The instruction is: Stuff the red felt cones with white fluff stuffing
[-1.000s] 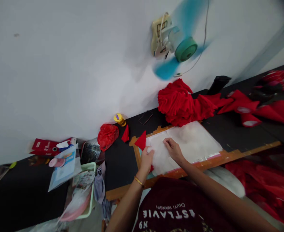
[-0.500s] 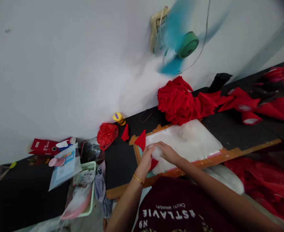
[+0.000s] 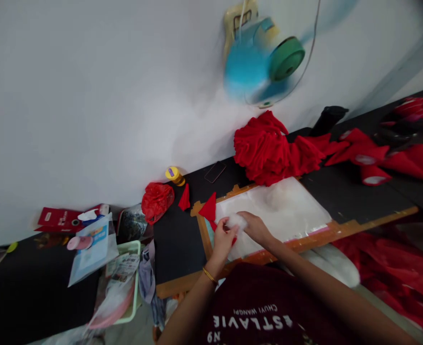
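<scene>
Head view: your two forearms reach up from the lower edge and lean toward each other, so your hands meet over the left end of the pale work surface (image 3: 287,215). Your left hand (image 3: 225,239) is angled up with its wrist low, a gold-coloured bracelet (image 3: 209,274) around it, its fingers curled and the thumb near the fingertips. It grasps a piece of red cloth (image 3: 234,241), a bit of which shows at the edge of your palm; the rest is hidden by the hand. Your right hand (image 3: 254,227) comes in from the other side, back of the hand upward, its fingers bent around a white tuft (image 3: 237,221). That tuft sits between your two hands, soft, loose and rounded, with blurred edges; how firmly your right fingers press it, you cannot tell from here.

Just beyond your left hand lies a flat red triangle (image 3: 208,208) with a matte, felt-like face, and farther left a slimmer red cone (image 3: 184,197) rests on the black tabletop (image 3: 177,244). The work surface is smooth, with a slight sheen, and brown tape (image 3: 351,231) runs along its near side. Behind it, a red heap (image 3: 262,151) bunches into deep, plush folds against the wall. To its right, stout red shapes (image 3: 373,175) lie on their sides, some showing round white ends. A crinkled, glossy red bag (image 3: 157,202) sits near a yellow-lidded jar (image 3: 175,176).
</scene>
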Tool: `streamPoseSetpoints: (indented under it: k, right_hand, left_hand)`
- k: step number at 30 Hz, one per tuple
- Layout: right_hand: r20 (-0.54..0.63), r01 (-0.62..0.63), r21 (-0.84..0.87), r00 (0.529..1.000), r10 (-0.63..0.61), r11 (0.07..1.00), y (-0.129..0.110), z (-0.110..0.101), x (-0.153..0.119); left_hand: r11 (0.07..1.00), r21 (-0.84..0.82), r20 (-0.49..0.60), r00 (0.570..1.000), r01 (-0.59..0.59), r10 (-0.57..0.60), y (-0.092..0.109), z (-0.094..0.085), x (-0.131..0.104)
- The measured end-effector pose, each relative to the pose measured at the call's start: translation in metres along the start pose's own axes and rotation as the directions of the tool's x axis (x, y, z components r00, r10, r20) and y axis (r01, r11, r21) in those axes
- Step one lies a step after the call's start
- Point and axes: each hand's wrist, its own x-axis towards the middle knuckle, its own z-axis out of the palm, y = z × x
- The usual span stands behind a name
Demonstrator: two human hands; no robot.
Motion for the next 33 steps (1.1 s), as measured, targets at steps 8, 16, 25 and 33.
streamPoseSetpoints:
  k: [8, 16, 25, 33]
  right_hand:
    - [0.107, 0.007, 0.165, 0.994, -0.025, 0.986, 0.019, -0.006, -0.008]
    - [0.084, -0.106, 0.104, 0.992, 0.098, 0.989, 0.005, -0.008, -0.015]
    - [0.13, -0.217, 0.187, 0.972, 0.195, 0.958, 0.007, -0.016, -0.023]
    - [0.146, -0.492, 0.103, 0.867, 0.476, 0.864, 0.04, -0.025, -0.038]
  left_hand:
    - [0.995, 0.104, 0.004, 1.0, 0.009, -0.01, -0.009, 0.007, 0.009]
    - [0.994, -0.028, 0.148, 0.984, 0.104, -0.098, -0.005, 0.019, 0.006]
    - [0.997, 0.032, 0.133, 0.988, 0.068, -0.072, -0.02, -0.02, 0.01]
    - [0.662, 0.72, 0.19, 0.977, -0.208, 0.101, -0.099, -0.079, -0.023]
